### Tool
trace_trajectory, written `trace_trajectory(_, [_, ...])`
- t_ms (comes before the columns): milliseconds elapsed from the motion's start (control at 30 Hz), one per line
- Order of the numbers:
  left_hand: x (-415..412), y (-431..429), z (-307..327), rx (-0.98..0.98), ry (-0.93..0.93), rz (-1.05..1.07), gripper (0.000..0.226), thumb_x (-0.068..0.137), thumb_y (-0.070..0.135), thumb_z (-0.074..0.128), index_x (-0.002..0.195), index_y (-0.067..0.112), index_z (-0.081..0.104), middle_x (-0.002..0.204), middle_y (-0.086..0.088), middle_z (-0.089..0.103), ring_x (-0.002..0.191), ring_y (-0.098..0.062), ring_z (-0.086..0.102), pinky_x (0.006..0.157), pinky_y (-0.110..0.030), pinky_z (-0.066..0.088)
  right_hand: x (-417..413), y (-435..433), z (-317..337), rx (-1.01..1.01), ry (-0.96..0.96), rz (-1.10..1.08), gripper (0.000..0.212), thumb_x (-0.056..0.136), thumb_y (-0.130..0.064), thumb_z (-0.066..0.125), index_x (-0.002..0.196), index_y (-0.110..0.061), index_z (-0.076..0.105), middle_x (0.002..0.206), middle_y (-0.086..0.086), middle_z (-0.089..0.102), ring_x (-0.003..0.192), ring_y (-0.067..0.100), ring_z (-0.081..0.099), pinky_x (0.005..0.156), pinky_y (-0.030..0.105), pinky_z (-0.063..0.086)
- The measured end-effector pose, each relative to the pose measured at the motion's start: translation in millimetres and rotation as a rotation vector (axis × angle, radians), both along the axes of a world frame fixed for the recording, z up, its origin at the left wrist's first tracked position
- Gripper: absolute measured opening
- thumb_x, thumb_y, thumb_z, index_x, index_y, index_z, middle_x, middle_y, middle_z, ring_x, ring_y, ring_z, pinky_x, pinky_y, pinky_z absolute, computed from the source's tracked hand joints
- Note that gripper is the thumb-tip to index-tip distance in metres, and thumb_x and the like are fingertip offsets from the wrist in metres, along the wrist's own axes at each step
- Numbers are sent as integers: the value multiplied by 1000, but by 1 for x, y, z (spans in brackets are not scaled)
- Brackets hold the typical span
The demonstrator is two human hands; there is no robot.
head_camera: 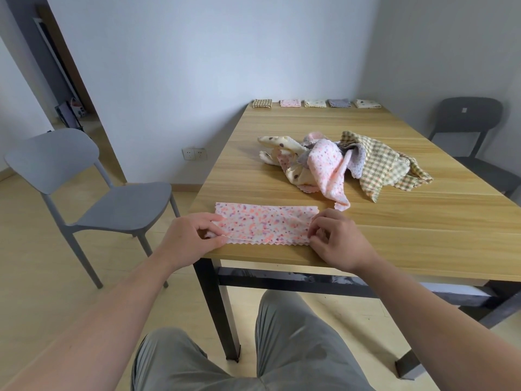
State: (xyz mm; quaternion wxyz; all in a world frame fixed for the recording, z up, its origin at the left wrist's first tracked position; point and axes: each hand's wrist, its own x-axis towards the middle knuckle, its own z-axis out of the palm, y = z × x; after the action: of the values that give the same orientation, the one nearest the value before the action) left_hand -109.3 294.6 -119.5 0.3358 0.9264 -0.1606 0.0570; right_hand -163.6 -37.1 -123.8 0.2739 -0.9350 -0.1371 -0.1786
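While the pink spotted cloth (266,224) lies as a strip at the 6 o'clock edge of the table (394,249), the grip of the left hand (187,238) pinches its 9 o'clock end, that of the right hand (337,241) its 3 o'clock end; better to line up the corners before creasing.

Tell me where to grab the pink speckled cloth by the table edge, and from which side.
Pinch the pink speckled cloth at its two short ends, coming from left and right: it lies flat as a long strip. The left hand and right hand pinch there.
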Motion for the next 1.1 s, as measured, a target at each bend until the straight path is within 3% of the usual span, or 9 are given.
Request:
trace_trajectory(267, [-1, -3, 1, 158, -227, -40, 13, 85, 38, 80, 91, 27, 83, 122, 12, 68, 116, 1, 47, 97, -25, 38, 1, 0, -1, -81, -44, -28, 7, 76, -15, 68, 78, -22, 72, 96, -7, 60, 91, 19, 53, 80, 34, 49])
trace_trajectory(400, [1, -8, 3, 318, -317, -79, 28, 92, 44, 66, 85, 22, 82, 98, 13, 71, 96, -3, 57, 87, -24, 47, 0, 0, -2, -92, -84, -30, 12, 76, -20, 61, 76, -22, 73, 92, -8, 60, 87, 17, 50, 77, 32, 47])
trace_trajectory(500, [-3, -14, 4, 395, -307, -43, 31, 95, 45, 60, 77, 22, 71, 79, 13, 63, 76, -3, 55, 68, -20, 43, -1, 1, -1, -107, -94, -26, 8, 78, -19, 64, 76, -21, 72, 86, -10, 60, 83, 14, 48, 75, 30, 46])
trace_trajectory(567, [-6, -17, 4, 401, -287, 2, 28, 96, 44, 60, 79, 24, 69, 76, 14, 59, 71, -2, 53, 62, -18, 36, 1, 1, -3, -117, -98, -30, 6, 81, -21, 67, 76, -21, 71, 82, -11, 59, 81, 13, 47, 74, 28, 43])
trace_trajectory(633, [-9, -23, 6, 410, -292, 51, 28, 98, 45, 58, 82, 24, 69, 78, 14, 60, 72, -3, 54, 65, -20, 41, 3, 0, -4, -127, -83, -48, 13, 85, -29, 70, 75, -21, 69, 80, -12, 58, 81, 13, 48, 73, 29, 44])
trace_trajectory(767, [-9, -46, 17, 314, -343, 68, 24, 103, 38, 50, 110, 24, 68, 105, 11, 66, 97, -10, 61, 86, -28, 51, 8, 8, 2, -168, -80, -120, 20, 91, -37, 66, 81, -21, 72, 90, -10, 62, 92, 16, 51, 81, 37, 47])
trace_trajectory(933, [8, -88, 17, 266, -215, -61, 35, 106, 22, 44, 139, 18, 56, 138, 3, 59, 126, -18, 55, 103, -37, 48, 22, 52, 20, -259, 75, -119, 34, 102, -24, 46, 132, -18, 63, 136, 0, 59, 132, 22, 46, 110, 39, 41])
trace_trajectory(1000, [12, -96, 8, 324, -135, -72, 44, 107, 24, 42, 150, 18, 44, 154, 0, 46, 143, -20, 40, 118, -39, 35, 31, 63, 19, -263, 220, -94, 45, 106, -22, 38, 149, -15, 45, 156, 3, 43, 149, 23, 28, 121, 37, 25])
trace_trajectory(1100, [17, -95, -5, 442, -3, -89, 54, 110, 36, 24, 161, 21, 20, 169, 2, 16, 156, -17, 8, 127, -38, 9, 39, 64, 11, -293, 380, -79, 53, 110, -34, 24, 160, -16, 21, 168, 1, 16, 156, 20, 6, 125, 35, 7])
